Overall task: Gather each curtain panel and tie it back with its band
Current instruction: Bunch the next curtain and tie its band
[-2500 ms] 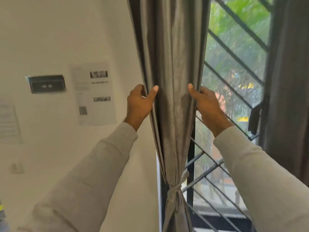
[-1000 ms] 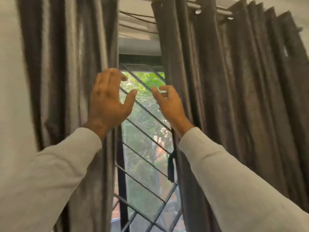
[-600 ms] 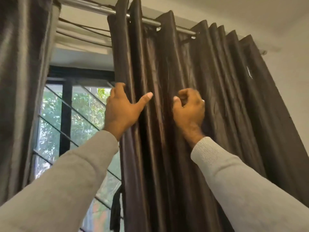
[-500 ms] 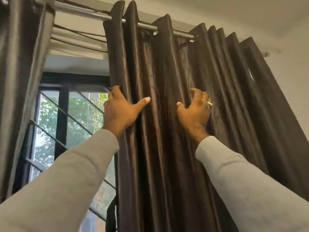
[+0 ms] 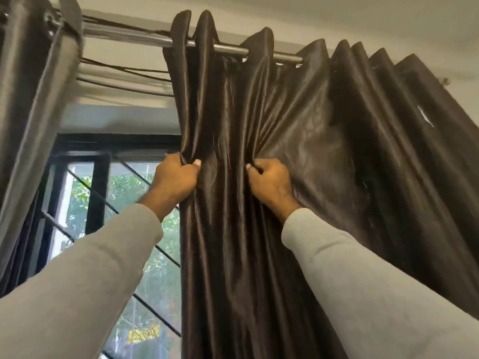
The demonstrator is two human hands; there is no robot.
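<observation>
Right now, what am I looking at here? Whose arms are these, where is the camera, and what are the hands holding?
There is no machine here: these are a person's own two arms in grey sleeves. The single picture comes from a camera worn on the person's head, which here looks up along the arms at a window.

The left hand grips the inner edge of the dark curtain panel, with cloth bunched in its grip. The right hand pinches a fold of the same panel a little further along. The panel hangs in pleats from a metal rod.

At the far left hangs a second curtain panel. Between the two you see the window with its dark diagonal bars and green leaves outside. No tie band is in view.
</observation>
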